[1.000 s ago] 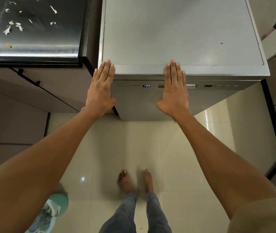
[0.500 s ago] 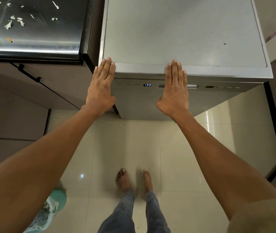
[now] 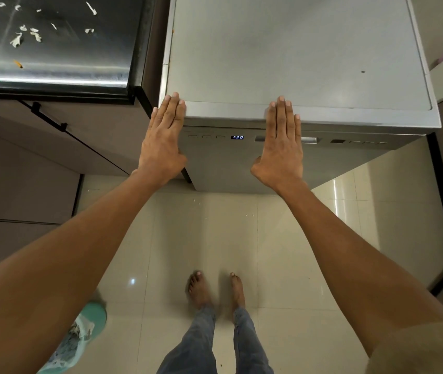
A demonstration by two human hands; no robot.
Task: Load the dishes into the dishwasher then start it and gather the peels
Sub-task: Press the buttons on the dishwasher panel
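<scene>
Hands flat, fingers straight and together: left hand at the closed dishwasher door's left corner, right hand over its handle beside the display reading 1:30; peels scattered on the dark countertop left.

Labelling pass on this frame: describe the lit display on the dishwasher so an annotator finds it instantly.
Start at the grey dishwasher filling the upper middle, beside the dark counter. Along its front control strip, between the left hand and right hand, sits the small display. It alone glows, showing blue-white digits 1:30; the buttons beside it are unlit outlines.
</scene>
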